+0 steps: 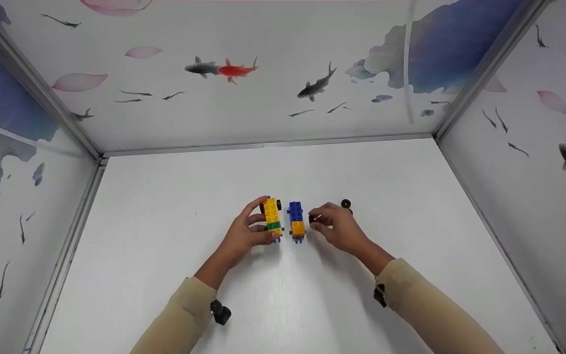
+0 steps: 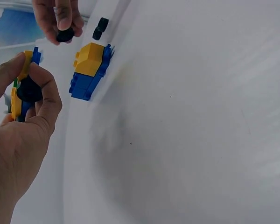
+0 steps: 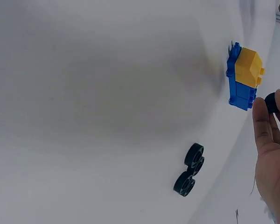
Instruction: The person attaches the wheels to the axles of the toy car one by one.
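My left hand (image 1: 241, 236) grips a toy block car (image 1: 271, 209), yellow on top with a green strip and blue underneath. Black wheels sit at its far end, one of them a wheel (image 2: 29, 91) beside my fingers in the left wrist view. Just right of it a second block car (image 1: 296, 211) stands on the table, blue with a sloped yellow block at its near end; no wheels show on it. Between thumb and fingers, my right hand (image 1: 339, 228) pinches a small black wheel (image 3: 271, 102), slightly right of that blue car and apart from it.
Several loose black wheels (image 3: 194, 156) lie on the white table (image 1: 283, 295) beyond my right hand, partly hidden by it in the head view. Printed panels (image 1: 263, 113) enclose the table at the back and both sides. A small black device (image 1: 221, 313) is on the left sleeve.
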`<state>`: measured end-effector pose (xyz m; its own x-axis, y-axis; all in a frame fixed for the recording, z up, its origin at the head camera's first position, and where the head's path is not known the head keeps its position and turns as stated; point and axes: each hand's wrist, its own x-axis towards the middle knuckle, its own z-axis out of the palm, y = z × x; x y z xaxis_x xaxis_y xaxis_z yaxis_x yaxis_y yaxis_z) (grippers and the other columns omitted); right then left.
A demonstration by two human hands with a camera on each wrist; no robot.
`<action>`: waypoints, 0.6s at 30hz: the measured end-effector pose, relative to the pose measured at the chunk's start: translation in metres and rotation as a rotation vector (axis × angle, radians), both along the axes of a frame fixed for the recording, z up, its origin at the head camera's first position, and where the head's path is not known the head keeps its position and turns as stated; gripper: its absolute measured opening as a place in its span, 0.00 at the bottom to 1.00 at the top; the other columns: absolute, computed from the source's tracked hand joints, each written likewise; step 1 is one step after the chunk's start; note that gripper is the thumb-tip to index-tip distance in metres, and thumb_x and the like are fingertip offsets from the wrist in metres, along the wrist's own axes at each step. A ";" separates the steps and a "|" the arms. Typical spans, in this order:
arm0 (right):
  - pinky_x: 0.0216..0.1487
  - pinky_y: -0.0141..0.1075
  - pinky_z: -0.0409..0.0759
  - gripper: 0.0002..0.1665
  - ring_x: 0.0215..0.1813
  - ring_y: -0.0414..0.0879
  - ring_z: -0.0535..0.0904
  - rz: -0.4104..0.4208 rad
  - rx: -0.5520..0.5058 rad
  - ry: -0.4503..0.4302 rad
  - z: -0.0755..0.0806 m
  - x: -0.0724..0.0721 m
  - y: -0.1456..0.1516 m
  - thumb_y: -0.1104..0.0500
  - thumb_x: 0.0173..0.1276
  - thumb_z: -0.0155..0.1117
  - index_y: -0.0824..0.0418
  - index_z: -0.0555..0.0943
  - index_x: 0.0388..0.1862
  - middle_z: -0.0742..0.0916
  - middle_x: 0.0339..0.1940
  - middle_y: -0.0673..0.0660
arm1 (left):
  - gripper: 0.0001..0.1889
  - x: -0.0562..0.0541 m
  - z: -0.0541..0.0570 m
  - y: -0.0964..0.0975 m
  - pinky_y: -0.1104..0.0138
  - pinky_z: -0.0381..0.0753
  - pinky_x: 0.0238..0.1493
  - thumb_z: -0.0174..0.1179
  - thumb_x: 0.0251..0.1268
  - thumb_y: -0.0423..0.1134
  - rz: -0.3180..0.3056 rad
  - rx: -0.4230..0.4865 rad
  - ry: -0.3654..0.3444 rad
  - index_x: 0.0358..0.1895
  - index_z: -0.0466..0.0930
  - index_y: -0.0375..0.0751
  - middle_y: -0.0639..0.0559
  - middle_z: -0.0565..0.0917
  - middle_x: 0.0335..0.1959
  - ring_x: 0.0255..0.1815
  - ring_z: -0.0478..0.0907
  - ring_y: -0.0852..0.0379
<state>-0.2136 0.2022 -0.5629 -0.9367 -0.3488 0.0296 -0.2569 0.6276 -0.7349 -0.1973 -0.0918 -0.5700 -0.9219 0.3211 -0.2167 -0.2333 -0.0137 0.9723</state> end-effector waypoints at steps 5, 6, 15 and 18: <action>0.63 0.43 0.92 0.20 0.56 0.48 0.90 0.032 -0.041 -0.008 0.004 0.002 -0.011 0.63 0.77 0.75 0.62 0.89 0.65 0.91 0.56 0.55 | 0.55 0.001 -0.001 0.001 0.57 0.93 0.60 0.81 0.64 0.33 -0.004 0.014 0.007 0.89 0.59 0.66 0.40 0.80 0.72 0.63 0.89 0.44; 0.63 0.43 0.92 0.20 0.56 0.48 0.90 0.046 -0.051 -0.004 0.004 0.003 -0.013 0.63 0.77 0.75 0.62 0.89 0.65 0.91 0.56 0.55 | 0.54 0.001 -0.001 0.001 0.57 0.93 0.60 0.81 0.64 0.33 -0.003 0.018 0.008 0.88 0.59 0.66 0.39 0.80 0.72 0.63 0.89 0.44; 0.62 0.42 0.92 0.21 0.57 0.49 0.91 0.148 -0.151 0.011 0.008 0.010 -0.031 0.65 0.75 0.76 0.59 0.89 0.65 0.90 0.55 0.56 | 0.53 0.000 -0.003 0.002 0.59 0.93 0.58 0.80 0.64 0.31 0.005 0.046 0.010 0.87 0.61 0.68 0.38 0.79 0.71 0.61 0.89 0.45; 0.63 0.41 0.91 0.21 0.59 0.50 0.91 0.165 -0.157 -0.005 0.008 0.011 -0.035 0.65 0.76 0.75 0.60 0.89 0.66 0.90 0.57 0.57 | 0.53 0.000 -0.003 0.002 0.59 0.93 0.58 0.80 0.65 0.31 0.001 0.047 0.005 0.87 0.61 0.69 0.38 0.79 0.72 0.61 0.88 0.45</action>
<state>-0.2028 0.1670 -0.5546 -0.8675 -0.4890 0.0912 -0.3431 0.4553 -0.8216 -0.1975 -0.0899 -0.5726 -0.9232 0.3301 -0.1967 -0.2283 -0.0595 0.9718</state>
